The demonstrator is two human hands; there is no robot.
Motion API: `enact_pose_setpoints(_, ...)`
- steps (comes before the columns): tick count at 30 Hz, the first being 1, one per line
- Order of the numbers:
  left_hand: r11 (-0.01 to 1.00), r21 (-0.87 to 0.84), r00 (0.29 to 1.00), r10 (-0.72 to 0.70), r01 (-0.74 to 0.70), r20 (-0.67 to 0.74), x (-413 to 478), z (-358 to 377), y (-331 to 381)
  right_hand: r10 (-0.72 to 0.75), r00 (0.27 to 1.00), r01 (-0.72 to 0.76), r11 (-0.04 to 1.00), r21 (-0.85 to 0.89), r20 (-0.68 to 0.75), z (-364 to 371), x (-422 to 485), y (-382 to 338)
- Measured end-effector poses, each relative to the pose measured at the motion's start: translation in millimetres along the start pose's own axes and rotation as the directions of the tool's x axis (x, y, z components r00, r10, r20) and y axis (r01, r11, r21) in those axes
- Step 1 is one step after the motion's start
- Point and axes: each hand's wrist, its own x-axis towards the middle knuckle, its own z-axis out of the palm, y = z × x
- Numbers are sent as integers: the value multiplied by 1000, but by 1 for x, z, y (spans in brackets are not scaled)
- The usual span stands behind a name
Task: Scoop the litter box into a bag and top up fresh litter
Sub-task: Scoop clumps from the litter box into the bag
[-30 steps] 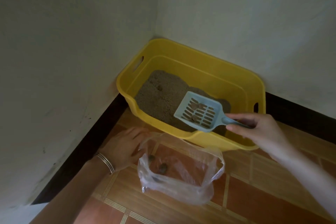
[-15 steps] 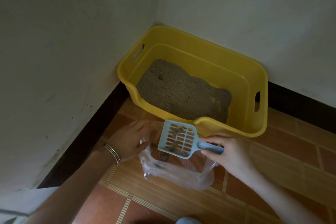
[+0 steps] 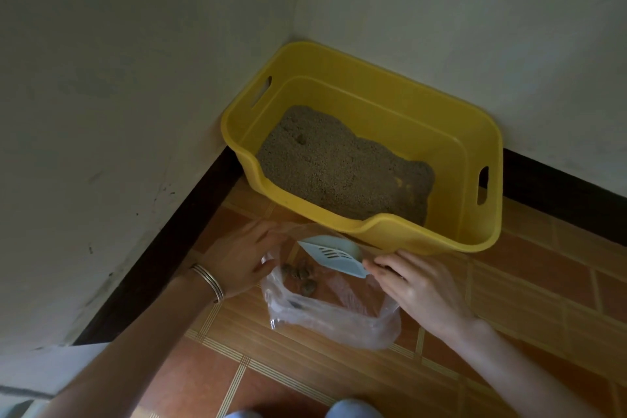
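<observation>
Scoop (image 3: 334, 256) hangs tipped on edge over the open mouth of the clear bag (image 3: 339, 322), just in front of the yellow litter box (image 3: 373, 102). Its long axis runs left to right, with the slotted head pointing left and the handle end hidden in the right hand (image 3: 419, 287), whose fingers curl round it. The left hand (image 3: 242, 258), bangles (image 3: 208, 282) at the wrist, grips the bag's left rim. Dark clumps (image 3: 300, 276) lie inside the bag. Grey litter (image 3: 339, 170) fills the box, set lengthwise in the corner on the tiled floor (image 3: 543, 299).
</observation>
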Motion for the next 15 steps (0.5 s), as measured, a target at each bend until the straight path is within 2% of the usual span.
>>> enact_pose_setpoints(4, 999, 50, 999, 16, -18, 35, 4, -15, 0, 63, 994, -57, 996, 64, -94, -30, 8, 3)
enact_pose_setpoints(7, 992, 68, 990, 112, -106, -83, 12, -47, 0, 172, 965, -148, 980, 134, -199, -61, 22, 18)
enact_pose_setpoints(9, 981, 136, 976, 156, -136, -153, 19, -65, -3, 274, 937, -224, 948, 227, -218, -75, 34, 33)
enact_pose_setpoints(12, 965, 219, 961, 191, -146, -199, 35, -88, -7, 457, 878, -386, 854, 348, -146, -79, 53, 59)
enact_pose_setpoints(15, 953, 273, 962, 190, -133, -196, 55, -104, -13, 567, 823, -521, 763, 382, -9, -66, 69, 88)
